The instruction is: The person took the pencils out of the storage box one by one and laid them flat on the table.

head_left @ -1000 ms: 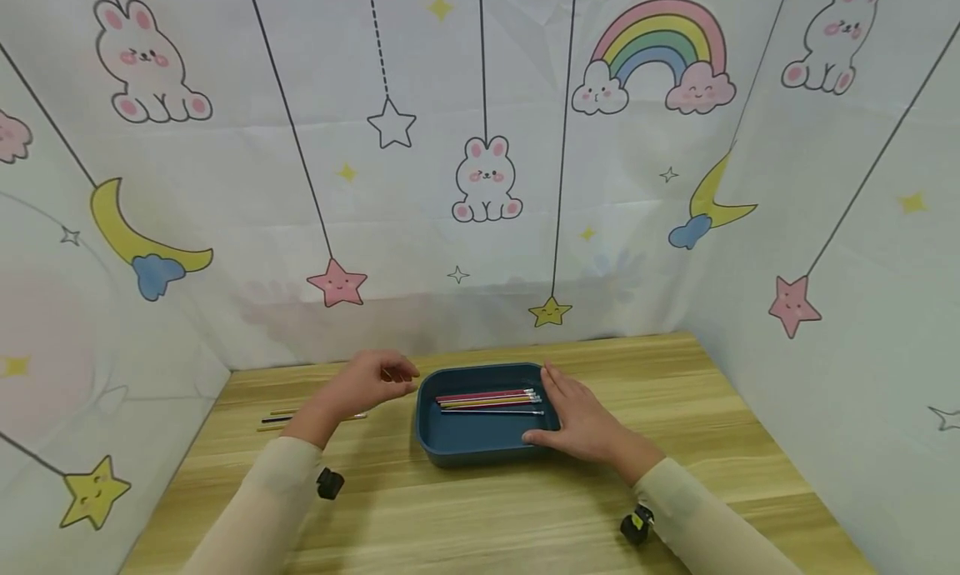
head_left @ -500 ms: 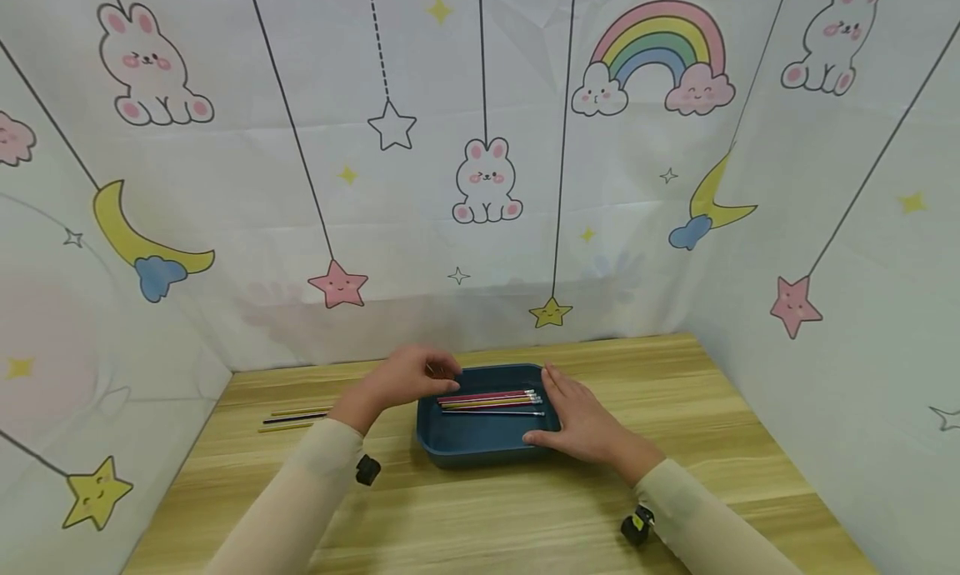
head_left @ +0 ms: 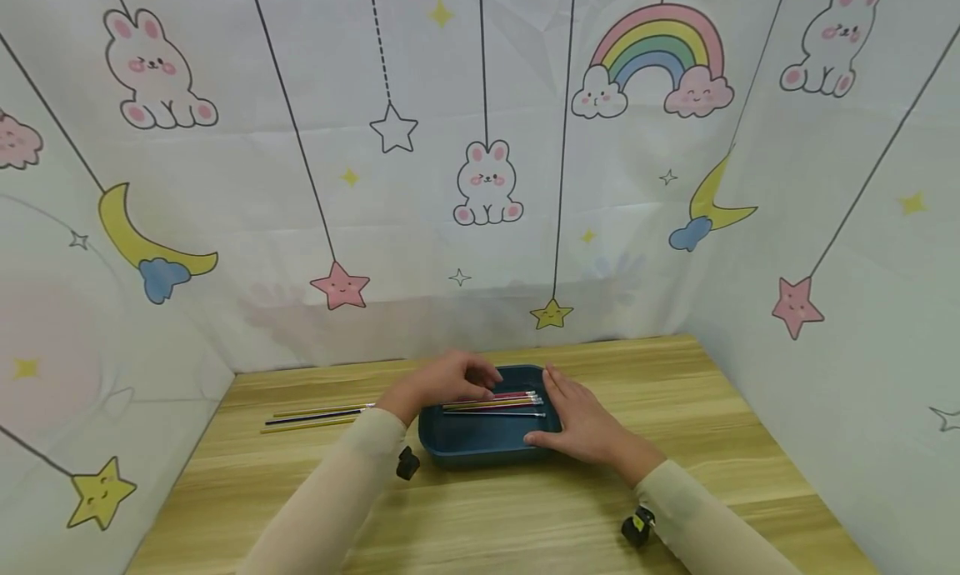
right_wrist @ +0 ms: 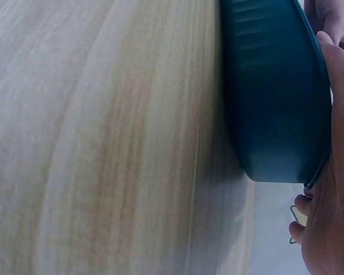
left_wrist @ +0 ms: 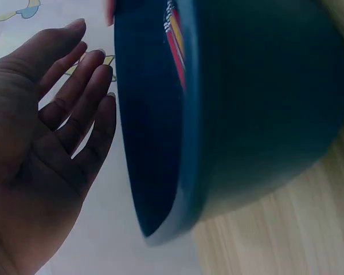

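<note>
A dark blue tray holds several slim pencils in red, yellow and other colours, with metal ends to the right. My left hand hovers over the tray's left part, fingers loosely bent. In the left wrist view the palm and fingers of the left hand show nothing in them, beside the tray rim. My right hand holds the tray at its right end. Its thumb lies along the rim in the right wrist view, and other fingers bend past the outer wall.
Several more slim pencils lie on the wood-grain table left of the tray, partly behind the left sleeve. A white cloth backdrop with cartoon prints encloses the back and sides.
My left hand has moved right, from beside the tray's left edge to above the pencils inside. More of the loose pencils at left shows. My right hand stays on the tray.
</note>
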### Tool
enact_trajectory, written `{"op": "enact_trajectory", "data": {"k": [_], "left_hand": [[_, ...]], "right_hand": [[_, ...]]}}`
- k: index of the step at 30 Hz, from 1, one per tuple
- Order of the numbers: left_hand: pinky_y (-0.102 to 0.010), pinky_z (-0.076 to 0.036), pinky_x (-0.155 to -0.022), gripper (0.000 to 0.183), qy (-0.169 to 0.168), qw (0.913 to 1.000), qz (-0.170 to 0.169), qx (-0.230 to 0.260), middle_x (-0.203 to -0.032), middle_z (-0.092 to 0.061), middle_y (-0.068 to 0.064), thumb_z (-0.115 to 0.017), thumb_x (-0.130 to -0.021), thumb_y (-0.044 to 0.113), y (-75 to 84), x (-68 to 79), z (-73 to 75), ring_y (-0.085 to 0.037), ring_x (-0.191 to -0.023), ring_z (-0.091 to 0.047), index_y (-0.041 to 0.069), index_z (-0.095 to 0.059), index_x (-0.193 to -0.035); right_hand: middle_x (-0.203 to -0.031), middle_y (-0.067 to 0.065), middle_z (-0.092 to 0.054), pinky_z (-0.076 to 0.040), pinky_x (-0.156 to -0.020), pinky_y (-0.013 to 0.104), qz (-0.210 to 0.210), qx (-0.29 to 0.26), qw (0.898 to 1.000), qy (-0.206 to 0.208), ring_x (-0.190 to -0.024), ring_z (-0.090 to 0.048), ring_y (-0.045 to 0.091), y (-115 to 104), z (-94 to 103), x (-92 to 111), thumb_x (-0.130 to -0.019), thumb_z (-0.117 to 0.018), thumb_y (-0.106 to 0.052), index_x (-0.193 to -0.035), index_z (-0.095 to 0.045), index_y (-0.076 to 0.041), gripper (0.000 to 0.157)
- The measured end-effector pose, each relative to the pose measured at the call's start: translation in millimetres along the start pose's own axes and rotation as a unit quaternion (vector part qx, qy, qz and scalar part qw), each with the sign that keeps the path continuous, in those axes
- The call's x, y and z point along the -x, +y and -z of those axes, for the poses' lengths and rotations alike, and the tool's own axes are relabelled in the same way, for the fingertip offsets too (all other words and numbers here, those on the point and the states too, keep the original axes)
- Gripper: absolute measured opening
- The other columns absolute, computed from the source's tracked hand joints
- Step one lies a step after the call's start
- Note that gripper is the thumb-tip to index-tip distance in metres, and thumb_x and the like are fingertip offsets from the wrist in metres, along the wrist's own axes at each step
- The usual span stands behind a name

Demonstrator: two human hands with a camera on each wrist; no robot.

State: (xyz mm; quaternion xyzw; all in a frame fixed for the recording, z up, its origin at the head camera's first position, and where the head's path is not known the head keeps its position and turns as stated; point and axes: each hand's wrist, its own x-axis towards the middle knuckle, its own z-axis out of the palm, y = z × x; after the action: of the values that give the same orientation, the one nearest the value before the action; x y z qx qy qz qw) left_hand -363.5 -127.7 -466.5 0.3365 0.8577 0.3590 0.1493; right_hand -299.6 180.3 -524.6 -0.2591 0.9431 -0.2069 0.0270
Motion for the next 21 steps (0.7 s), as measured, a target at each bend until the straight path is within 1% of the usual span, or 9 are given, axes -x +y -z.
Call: {"op": "enact_trajectory", "data": {"k": [2,4,6,10,13,17,21], "left_hand": [[-0.045,-0.059,-0.104,0.03,-0.015,0.9999,-0.006,-0.003,-0.125,-0.079,-0.01,-0.08,-0.104,0.016,-0.1,-5.9,-4.4,-0.015,-0.107,-0.074,0.006,-0.079,-0.133],[-0.044,-0.059,-0.104,0.032,-0.025,0.9995,-0.008,-0.014,-0.123,-0.079,-0.006,-0.079,-0.104,0.015,-0.8,-11.2,-8.9,-0.014,-0.107,-0.073,0.005,-0.078,-0.134],[-0.042,-0.059,-0.103,0.031,-0.028,0.9991,-0.011,-0.029,-0.12,-0.079,-0.001,-0.08,-0.104,0.015,-1.0,-15.2,-13.0,-0.013,-0.105,-0.073,0.006,-0.078,-0.134],[-0.036,-0.061,-0.098,0.029,-0.035,0.9983,-0.017,-0.044,-0.117,-0.079,0.002,-0.08,-0.103,0.012,-1.9,-21.9,-21.4,-0.01,-0.102,-0.073,0.009,-0.08,-0.131],[-0.034,-0.061,-0.097,0.027,-0.046,0.9978,-0.017,-0.044,-0.117,-0.079,0.001,-0.079,-0.103,0.007,-4.0,-25.7,-27.8,-0.01,-0.103,-0.073,0.009,-0.08,-0.13],[-0.034,-0.061,-0.097,0.029,-0.061,0.9969,-0.012,-0.048,-0.119,-0.079,-0.002,-0.077,-0.103,0.002,-8.1,-30.1,-35.1,-0.012,-0.105,-0.074,0.008,-0.079,-0.131],[-0.032,-0.06,-0.097,0.031,-0.072,0.9947,-0.003,-0.073,-0.12,-0.079,-0.001,-0.079,-0.102,0.002,-12.9,-33.3,-39.4,-0.011,-0.105,-0.073,0.01,-0.079,-0.132]], "right_hand": [[-0.184,0.019,-0.013,-0.02,-0.131,0.065,0.002,0.001,1.0,0.001,-0.167,-0.022,0.041,-0.3,0.2,0.0,-0.097,-0.064,-0.079,-0.175,-0.016,0.0,0.121],[-0.183,0.019,-0.013,-0.021,-0.131,0.065,0.002,0.002,1.0,0.001,-0.167,-0.022,0.042,-0.2,0.2,-0.1,-0.097,-0.064,-0.079,-0.175,-0.016,0.0,0.121],[-0.183,0.02,-0.013,-0.021,-0.131,0.065,0.004,0.003,1.0,0.002,-0.167,-0.022,0.042,0.2,0.2,-0.2,-0.098,-0.064,-0.079,-0.175,-0.016,0.0,0.121],[-0.184,0.019,-0.012,-0.021,-0.131,0.065,0.005,0.004,1.0,0.0,-0.167,-0.021,0.042,0.6,0.8,0.6,-0.098,-0.063,-0.079,-0.175,-0.015,0.0,0.12],[-0.184,0.019,-0.012,-0.021,-0.131,0.066,0.006,0.002,1.0,-0.002,-0.167,-0.021,0.042,-0.2,1.5,1.2,-0.099,-0.063,-0.078,-0.175,-0.015,0.0,0.12],[-0.184,0.02,-0.011,-0.021,-0.13,0.066,0.007,-0.001,1.0,-0.004,-0.167,-0.02,0.042,-0.9,2.3,1.9,-0.099,-0.063,-0.077,-0.175,-0.015,0.0,0.119],[-0.183,0.02,-0.012,-0.022,-0.13,0.066,0.007,0.001,1.0,-0.005,-0.167,-0.02,0.042,-1.4,3.0,1.8,-0.1,-0.064,-0.077,-0.175,-0.015,0.001,0.119]]}}
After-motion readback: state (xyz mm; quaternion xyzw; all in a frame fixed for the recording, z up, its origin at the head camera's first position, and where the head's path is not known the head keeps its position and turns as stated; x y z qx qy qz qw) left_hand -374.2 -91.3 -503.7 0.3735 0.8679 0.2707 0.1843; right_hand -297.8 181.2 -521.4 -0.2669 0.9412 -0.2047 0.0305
